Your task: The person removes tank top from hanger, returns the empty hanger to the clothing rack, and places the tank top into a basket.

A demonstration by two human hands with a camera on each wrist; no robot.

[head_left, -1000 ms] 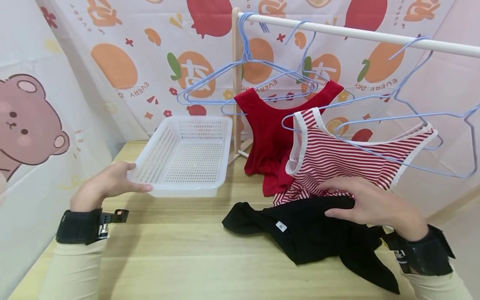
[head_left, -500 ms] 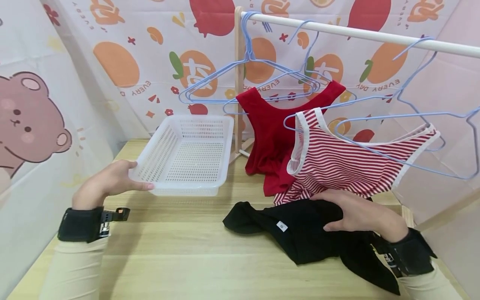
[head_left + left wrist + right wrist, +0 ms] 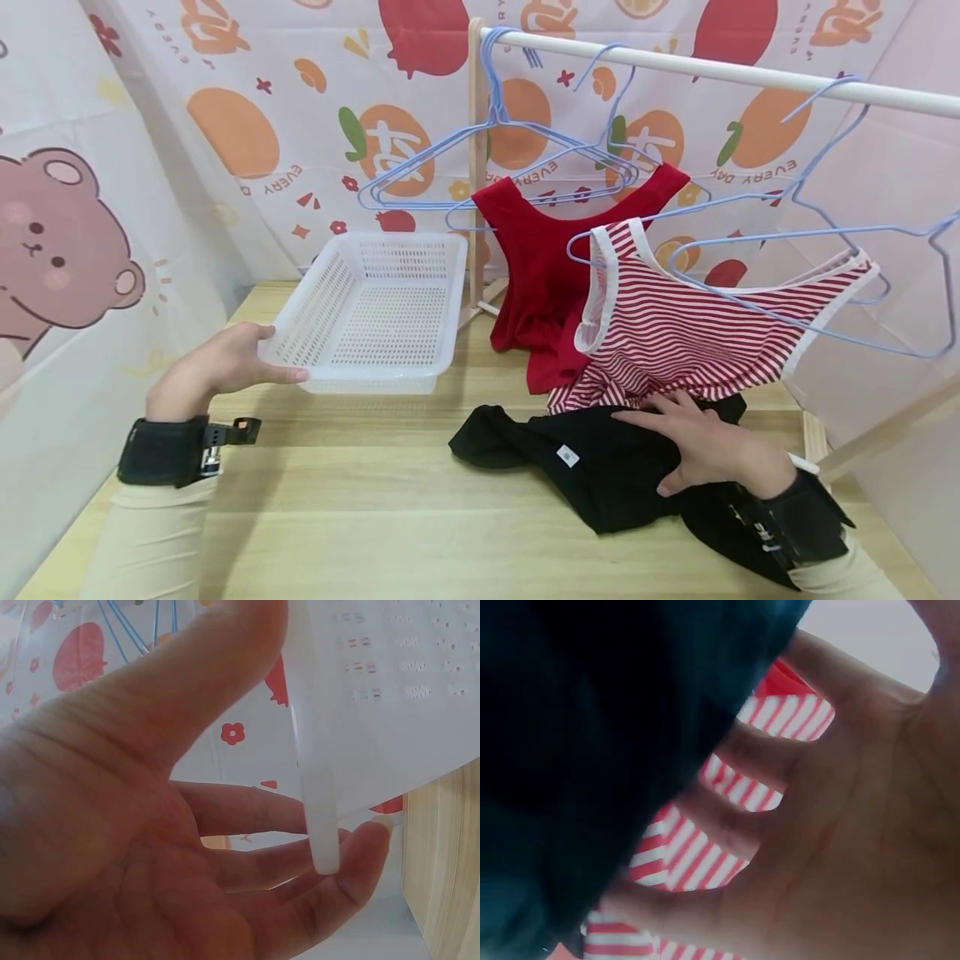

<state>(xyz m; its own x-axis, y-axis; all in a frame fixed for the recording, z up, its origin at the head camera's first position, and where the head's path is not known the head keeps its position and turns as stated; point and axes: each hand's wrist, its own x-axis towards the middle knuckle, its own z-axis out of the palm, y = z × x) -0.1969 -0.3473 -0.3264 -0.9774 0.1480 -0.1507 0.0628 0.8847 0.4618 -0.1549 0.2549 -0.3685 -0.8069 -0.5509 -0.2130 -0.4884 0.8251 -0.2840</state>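
At the left of the head view, my left hand (image 3: 225, 362) grips the near-left corner of a white plastic basket (image 3: 375, 377), thumb along the rim. In the left wrist view its fingers (image 3: 259, 812) curl behind the basket's edge. My right hand (image 3: 705, 446) lies palm down over a crumpled black garment (image 3: 615, 479) with a small white tag (image 3: 567, 456), its fingers spread. The right wrist view has dark cloth (image 3: 592, 750) in front of the fingertips, hiding them. Just beyond hangs a red-and-white striped tank top (image 3: 697, 333) on a blue hanger.
A red tank top (image 3: 555, 267) hangs behind the striped one, its bottom bunched on the wooden table (image 3: 360, 517). Several bare blue hangers (image 3: 496, 104) gather at the left end of the white rail (image 3: 720, 71). One hanger (image 3: 806, 323) juts in at the right edge.
The right hand has moved left and down over the black garment, and its fingers have spread apart. The left hand stays on the basket.
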